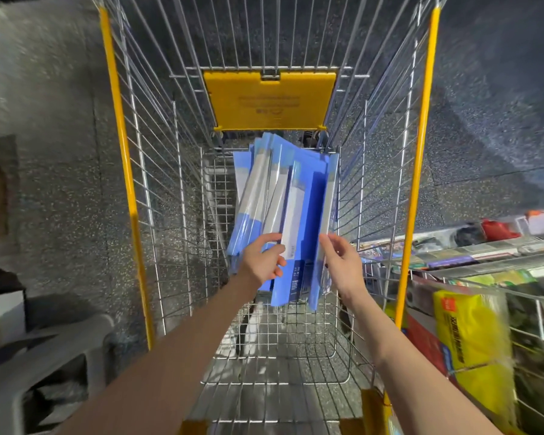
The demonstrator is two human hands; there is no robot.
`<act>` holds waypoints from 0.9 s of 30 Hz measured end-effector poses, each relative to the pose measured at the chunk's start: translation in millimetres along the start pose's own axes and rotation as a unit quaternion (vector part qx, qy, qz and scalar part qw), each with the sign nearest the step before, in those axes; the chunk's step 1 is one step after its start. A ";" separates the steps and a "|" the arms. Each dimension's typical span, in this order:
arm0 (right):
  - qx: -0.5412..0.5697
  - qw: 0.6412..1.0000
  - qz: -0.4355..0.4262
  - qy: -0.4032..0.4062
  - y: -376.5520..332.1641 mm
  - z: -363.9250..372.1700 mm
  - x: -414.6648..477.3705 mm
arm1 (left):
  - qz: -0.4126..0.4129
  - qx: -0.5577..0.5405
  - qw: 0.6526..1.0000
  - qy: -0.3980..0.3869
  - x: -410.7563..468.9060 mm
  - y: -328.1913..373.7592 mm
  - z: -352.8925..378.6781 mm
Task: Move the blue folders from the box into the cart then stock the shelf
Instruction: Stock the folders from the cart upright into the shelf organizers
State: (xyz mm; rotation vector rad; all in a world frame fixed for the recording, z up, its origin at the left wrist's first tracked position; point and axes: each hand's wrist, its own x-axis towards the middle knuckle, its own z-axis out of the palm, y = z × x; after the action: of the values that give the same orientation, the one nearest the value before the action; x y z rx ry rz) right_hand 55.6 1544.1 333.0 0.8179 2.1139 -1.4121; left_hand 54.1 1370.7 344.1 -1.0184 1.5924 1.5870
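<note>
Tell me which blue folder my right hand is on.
The rightmost folder, standing on edge against the cart's right wire side. Your right hand pinches its near edge, while the left hand grips folders nearer the stack's middle.

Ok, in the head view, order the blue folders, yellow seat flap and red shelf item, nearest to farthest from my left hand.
1. blue folders, held by the left hand inside the cart.
2. yellow seat flap, ahead at the cart's far end.
3. red item, far right on the shelf.
</note>
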 end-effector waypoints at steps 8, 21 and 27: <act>-0.004 0.999 0.004 0.033 -21.9 12.8 -1.5 | 0.035 0.089 0.989 -0.114 -16.6 9.2 13.3; -0.263 0.963 -0.015 0.050 -54.6 8.9 2.9 | 0.082 0.216 0.968 -0.100 -47.8 34.9 -52.7; -0.295 0.953 -0.045 0.052 -54.7 -16.9 -37.5 | 0.128 0.188 0.970 -0.085 -86.0 34.7 -70.2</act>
State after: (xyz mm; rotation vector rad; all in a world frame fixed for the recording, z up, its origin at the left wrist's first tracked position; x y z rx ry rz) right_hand 43.3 1535.6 399.7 0.5644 2.4840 -0.7031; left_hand 69.8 1305.6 439.2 -0.4779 1.8654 1.4116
